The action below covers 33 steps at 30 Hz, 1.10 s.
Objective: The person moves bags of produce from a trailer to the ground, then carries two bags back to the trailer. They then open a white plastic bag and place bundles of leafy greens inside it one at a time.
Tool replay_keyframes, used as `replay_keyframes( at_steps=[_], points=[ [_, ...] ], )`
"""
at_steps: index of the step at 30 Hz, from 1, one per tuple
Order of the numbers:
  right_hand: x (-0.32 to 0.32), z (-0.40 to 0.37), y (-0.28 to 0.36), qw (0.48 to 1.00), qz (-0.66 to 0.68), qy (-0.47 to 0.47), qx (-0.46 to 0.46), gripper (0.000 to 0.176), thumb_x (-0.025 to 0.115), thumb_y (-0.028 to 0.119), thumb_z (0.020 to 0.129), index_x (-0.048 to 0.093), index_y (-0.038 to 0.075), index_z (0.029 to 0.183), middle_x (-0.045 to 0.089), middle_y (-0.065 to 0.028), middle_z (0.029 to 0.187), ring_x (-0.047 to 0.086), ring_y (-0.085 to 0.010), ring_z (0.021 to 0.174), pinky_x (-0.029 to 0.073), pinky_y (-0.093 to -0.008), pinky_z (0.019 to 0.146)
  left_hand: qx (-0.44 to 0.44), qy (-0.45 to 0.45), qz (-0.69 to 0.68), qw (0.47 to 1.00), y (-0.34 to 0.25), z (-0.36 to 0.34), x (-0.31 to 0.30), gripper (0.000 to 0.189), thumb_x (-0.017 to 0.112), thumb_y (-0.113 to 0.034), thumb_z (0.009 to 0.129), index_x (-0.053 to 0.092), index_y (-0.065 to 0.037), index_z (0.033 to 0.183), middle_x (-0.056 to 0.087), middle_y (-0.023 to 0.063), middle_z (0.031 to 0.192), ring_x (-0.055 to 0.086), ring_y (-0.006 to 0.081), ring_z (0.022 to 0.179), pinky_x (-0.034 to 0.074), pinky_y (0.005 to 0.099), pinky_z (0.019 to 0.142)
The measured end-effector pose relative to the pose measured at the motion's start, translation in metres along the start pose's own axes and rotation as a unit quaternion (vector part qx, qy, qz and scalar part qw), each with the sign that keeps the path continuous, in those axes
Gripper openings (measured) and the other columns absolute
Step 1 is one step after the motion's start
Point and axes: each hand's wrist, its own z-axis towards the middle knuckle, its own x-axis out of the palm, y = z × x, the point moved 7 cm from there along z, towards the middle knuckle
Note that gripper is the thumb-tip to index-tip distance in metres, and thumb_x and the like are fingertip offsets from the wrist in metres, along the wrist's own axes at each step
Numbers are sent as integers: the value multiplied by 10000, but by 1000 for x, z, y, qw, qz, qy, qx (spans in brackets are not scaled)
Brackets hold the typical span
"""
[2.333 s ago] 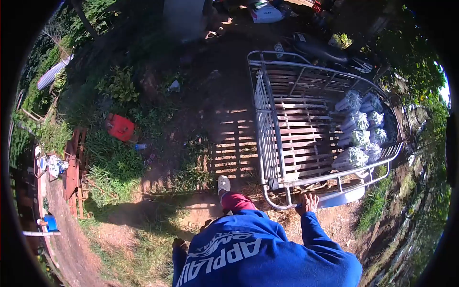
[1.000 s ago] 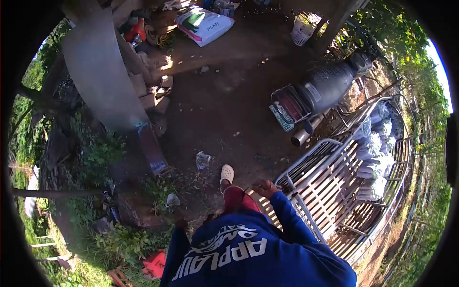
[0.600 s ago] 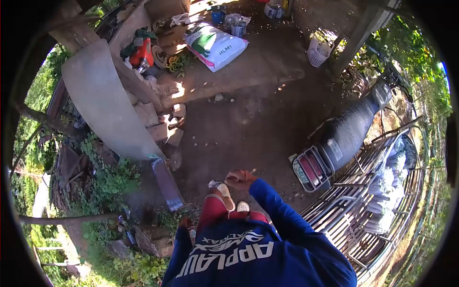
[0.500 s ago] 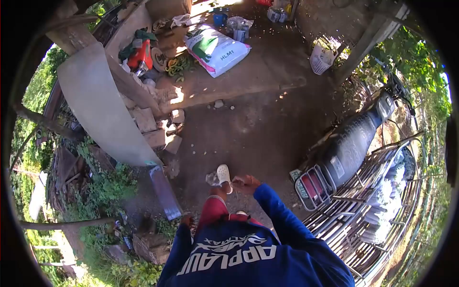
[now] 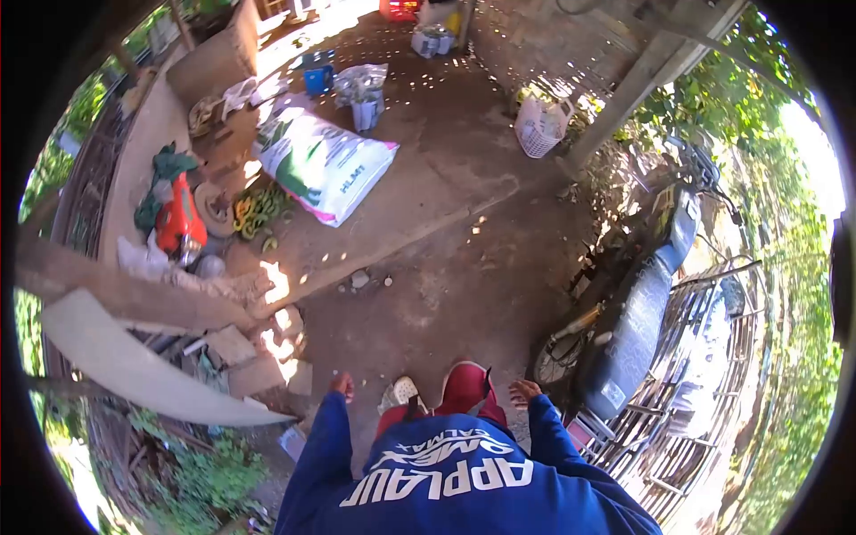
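Observation:
My left hand (image 5: 342,385) hangs beside my left leg with its fingers curled in, and I see nothing in it. My right hand (image 5: 524,392) is out to the other side, fingers apart and holding nothing; the motorcycle (image 5: 615,334) is the nearest thing to it. Between my hands are my red-clad legs and a cream clog (image 5: 405,389) on one foot. Up ahead, a white sack (image 5: 325,165) printed with green and marked HLM1 lies on a raised floor.
A sloping pale panel (image 5: 134,361) and concrete blocks (image 5: 254,374) flank my left. Beyond are an orange-red machine (image 5: 181,218), green and yellow fruit (image 5: 259,211), a blue container (image 5: 317,80) and a white basket (image 5: 542,129). A slatted bamboo rack (image 5: 660,446) stands beside the motorcycle.
I have moved forward; the sack and motorcycle appear nearer. My view has swung to the right. My right hand has moved from near my raised foot out to the side.

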Motion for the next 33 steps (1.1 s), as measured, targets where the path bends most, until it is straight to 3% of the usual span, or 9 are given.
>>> replay_keyframes(
  at_steps=[6,9,15,19,26,28,30,32,33],
  points=[
    [-18,67,-21,965,103,-48,235,266,588,340,729,567,124,885,565,-49,816,550,-197,684,469,-375,632,62,3,96,993,-203,39,45,331,432,-443,841,412,-175,649,438,-13,579,384,114,385,290,265,342],
    [-11,110,17,966,85,18,245,296,585,339,729,552,137,944,561,-53,884,544,-208,763,460,-405,667,29,-73,117,990,-235,44,70,208,453,-284,812,445,-150,654,430,10,538,391,132,372,301,284,331],
    [-38,242,217,973,128,57,181,271,524,372,791,560,155,949,581,-24,882,577,-180,712,473,-409,613,-54,-66,120,989,-300,70,137,135,505,-245,740,496,-112,755,497,67,621,426,193,418,372,356,373],
    [-81,331,423,993,55,46,98,248,529,368,807,589,144,894,590,-13,717,577,-172,558,479,-382,503,73,19,381,921,-380,112,175,172,494,-229,762,567,-88,828,567,86,682,526,228,523,441,350,460],
    [-126,383,700,998,-12,-40,-56,218,555,370,790,604,167,852,593,1,704,554,-138,539,461,-337,468,24,-93,134,986,-565,111,266,130,507,-180,729,506,-77,649,493,63,556,467,170,403,361,325,344],
    [-123,383,735,998,2,-52,-33,197,549,360,791,586,167,809,567,1,667,540,-136,539,452,-333,467,164,-52,140,975,-604,135,285,122,560,-191,671,553,-70,681,515,61,545,522,216,462,413,374,413],
    [-129,434,727,995,-44,48,-78,173,548,328,789,542,159,751,519,6,617,508,-130,521,428,-326,449,179,-11,688,704,-645,160,331,129,567,-184,664,575,-61,699,570,119,664,565,281,611,447,362,527],
    [-130,428,704,998,45,-14,52,166,533,281,789,489,150,696,471,-14,594,456,-156,483,389,-311,415,202,-131,197,950,-627,224,301,110,569,-149,659,581,-66,731,578,131,729,573,297,733,459,386,602],
    [-134,420,679,983,51,-2,175,159,549,277,780,555,122,814,538,-40,662,511,-170,505,410,-321,433,250,-70,264,929,-657,211,324,123,559,-148,675,581,-68,767,579,138,748,571,306,763,456,394,618]
  ],
)
